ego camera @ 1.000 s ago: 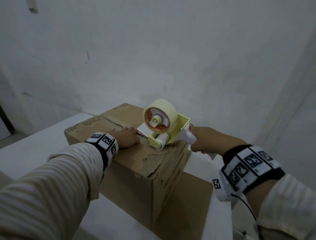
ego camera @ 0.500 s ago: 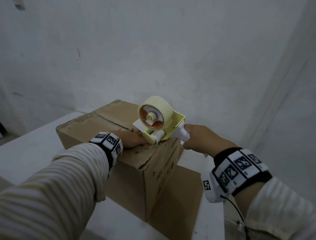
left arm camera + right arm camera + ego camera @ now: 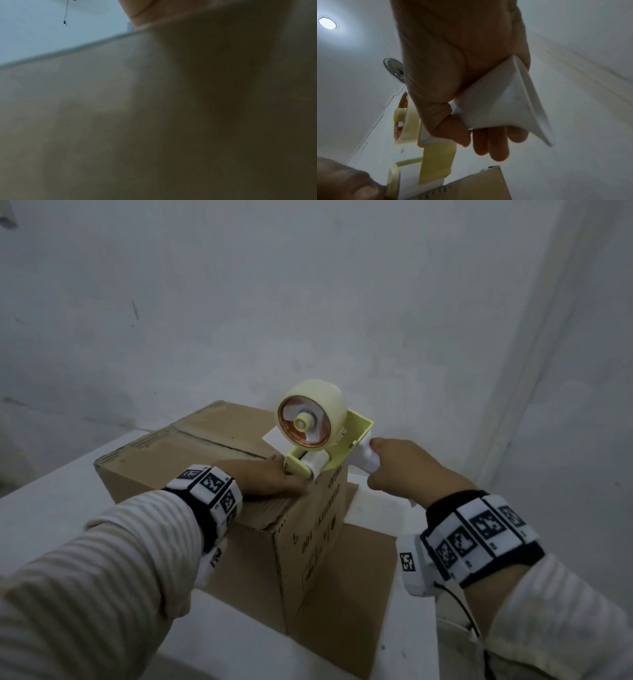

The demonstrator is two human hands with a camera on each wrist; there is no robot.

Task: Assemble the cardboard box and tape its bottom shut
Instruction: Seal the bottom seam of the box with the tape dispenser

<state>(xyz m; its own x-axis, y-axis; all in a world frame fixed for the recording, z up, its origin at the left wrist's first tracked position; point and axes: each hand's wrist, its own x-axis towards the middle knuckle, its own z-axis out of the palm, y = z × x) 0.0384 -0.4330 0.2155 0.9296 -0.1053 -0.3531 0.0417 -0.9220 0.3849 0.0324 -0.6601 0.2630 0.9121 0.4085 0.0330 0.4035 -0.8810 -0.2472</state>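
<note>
A brown cardboard box (image 3: 212, 446) stands on the white table with its closed flaps facing up. My left hand (image 3: 270, 479) lies flat on the flaps near the box's right edge, fingers straight, pressing down. My right hand (image 3: 400, 470) grips the white handle (image 3: 501, 97) of a pale yellow tape dispenser (image 3: 315, 436). Its roller end sits at the top right edge of the box, right beside my left fingertips. The left wrist view shows only blurred cardboard (image 3: 120, 121) close up.
A loose flat piece of cardboard (image 3: 342, 594) lies on the white table (image 3: 51, 505) against the box's right side. A grey wall rises close behind the box. The table's right edge runs near my right wrist.
The tape dispenser has moved from the middle of the box top toward its right edge. My left hand has followed it along the seam.
</note>
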